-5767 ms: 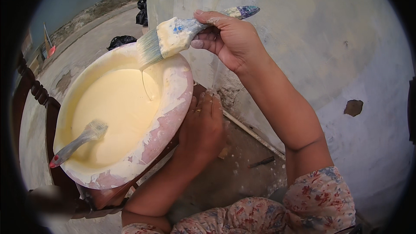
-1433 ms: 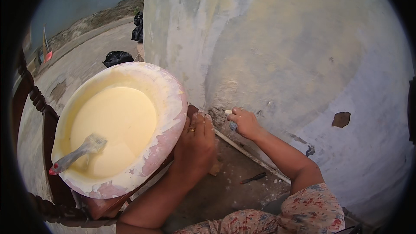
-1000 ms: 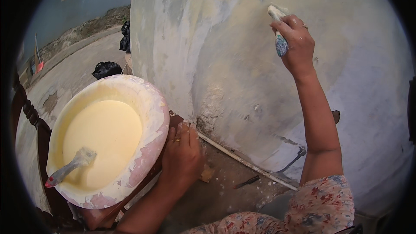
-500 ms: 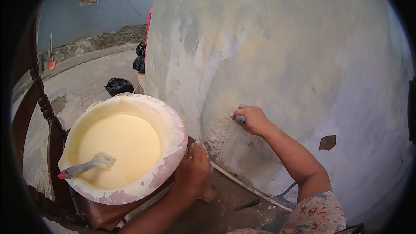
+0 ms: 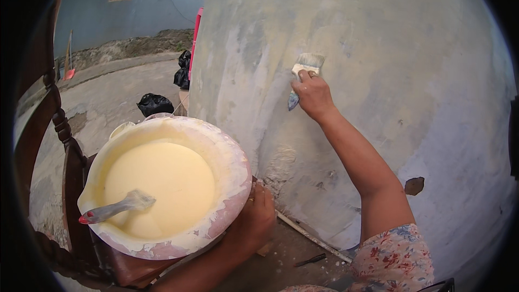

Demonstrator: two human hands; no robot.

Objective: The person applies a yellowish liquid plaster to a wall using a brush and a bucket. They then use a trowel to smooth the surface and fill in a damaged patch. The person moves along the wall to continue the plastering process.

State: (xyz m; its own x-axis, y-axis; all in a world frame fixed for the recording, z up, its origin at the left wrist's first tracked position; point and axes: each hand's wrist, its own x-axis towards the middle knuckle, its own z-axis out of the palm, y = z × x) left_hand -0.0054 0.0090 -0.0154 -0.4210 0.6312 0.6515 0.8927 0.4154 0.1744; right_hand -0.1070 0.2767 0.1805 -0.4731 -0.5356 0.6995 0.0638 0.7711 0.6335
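My right hand (image 5: 315, 93) grips a wide, paint-caked brush (image 5: 306, 62) with a blue-stained handle, its bristles upward against the mottled wall (image 5: 394, 48). A large round pinkish, paint-crusted basin (image 5: 238, 194) of pale yellow paint rests on a dark wooden chair (image 5: 127, 270). A second brush (image 5: 111, 210), grey with a red tip, leans in the basin with its bristles in the paint. My left hand (image 5: 256, 219) is beside the basin's right side, its fingers together on the chair's edge, partly hidden by the basin.
A pale pipe (image 5: 309, 234) runs along the wall's foot, with a dark tool (image 5: 310, 259) on the floor. Black bags (image 5: 154, 105) lie on the concrete at the back left. A red dustpan (image 5: 69, 74) stands by the blue far wall, and a dark patch (image 5: 414, 185) marks the near wall.
My right hand has swept the brush up and down the wall and is now higher than half a second ago. My left hand stays by the basin. The view has shifted.
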